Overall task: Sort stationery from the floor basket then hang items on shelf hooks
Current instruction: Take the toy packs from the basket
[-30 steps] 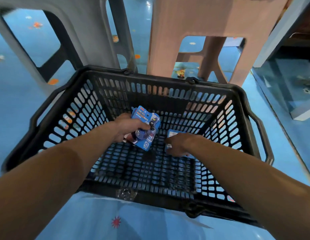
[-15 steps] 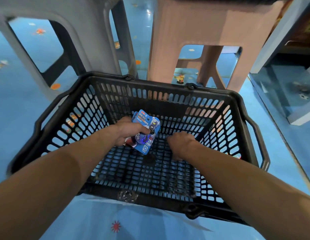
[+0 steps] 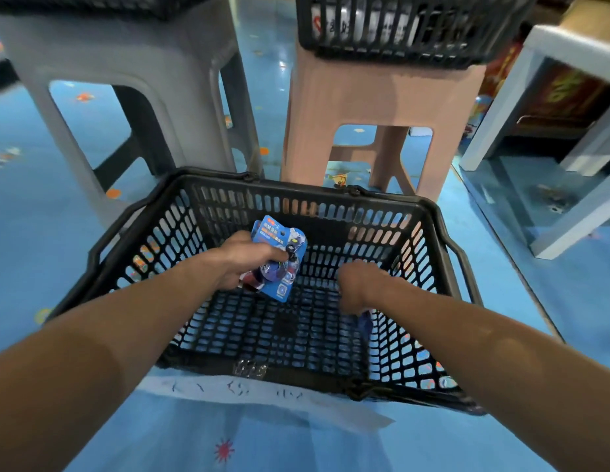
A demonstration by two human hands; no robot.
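**A:** Both hands are down in the floor basket (image 3: 331, 199). The left hand (image 3: 245, 264), toward 11 o'clock, has its fingers wrapped round a blue carded pack (image 3: 279, 267), maybe with another behind it, held clear of the mesh.

**B:** And the right hand (image 3: 358, 287)?

**A:** It's out at 3 o'clock, fingers curled downward on a blue card (image 3: 365, 323) that peeks out beneath. It's blurred, but the card looks pinched.

**B:** So picking out is the step in hand.

**A:** I'd say so. Best to lift that card straight up by its edge so a corner doesn't snag a slot, and keep the hang-holes uppermost.

**B:** Where next?

**A:** Perhaps the second basket (image 3: 399, 28) on the pink stool (image 3: 382, 97) at 12 o'clock, for sorting. I can't see any hooks from here.
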